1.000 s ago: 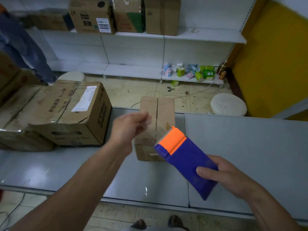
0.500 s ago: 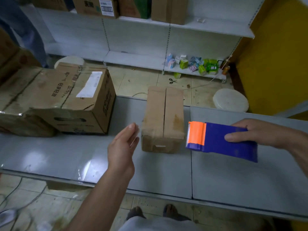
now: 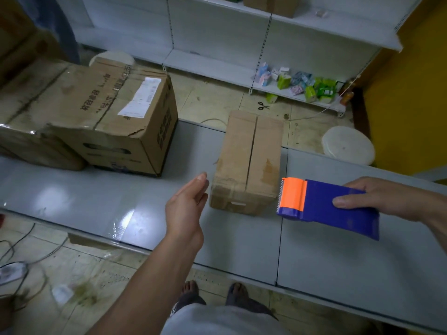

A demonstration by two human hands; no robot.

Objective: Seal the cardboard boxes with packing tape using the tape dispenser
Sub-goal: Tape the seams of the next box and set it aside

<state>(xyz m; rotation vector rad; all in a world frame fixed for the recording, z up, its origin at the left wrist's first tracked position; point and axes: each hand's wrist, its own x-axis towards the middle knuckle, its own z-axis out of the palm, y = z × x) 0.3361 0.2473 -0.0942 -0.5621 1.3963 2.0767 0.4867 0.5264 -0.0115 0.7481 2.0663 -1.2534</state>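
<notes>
Wide grey counter (image 3: 72, 194) across the shot, glare on its near left edge; behind it white shelving (image 3: 217, 32) runs along the back wall; far left on the counter sits the large cardboard box (image 3: 116, 122), flaps shut, a white label on top, its front top edge torn, with another worn carton (image 3: 29, 117) pressed against its left side; and here is the one in play, the small cardboard box (image 3: 249, 160), mid-counter, well apart from the large one, top flaps folded down and meeting in a dark seam that runs away from the camera; on the floor beyond the counter, right, a round white stool (image 3: 348, 145); now the tape dispenser (image 3: 326, 204), blue body, orange head, toothed blade pointing left, just beside the small box's near right corner; whether it rests on the counter or hangs above it, I can't tell; right grip (image 3: 377, 199) has hold of the blue end, fingers laid over the top, thumb hidden; left grip (image 3: 186, 206) is spread flat, fingers straight and together, holding nothing, fingertips just beside the small box's near left corner, a sliver of counter between; coloured packets (image 3: 304, 85) on the lowest shelf; scissors (image 3: 263, 106) on the floor
</notes>
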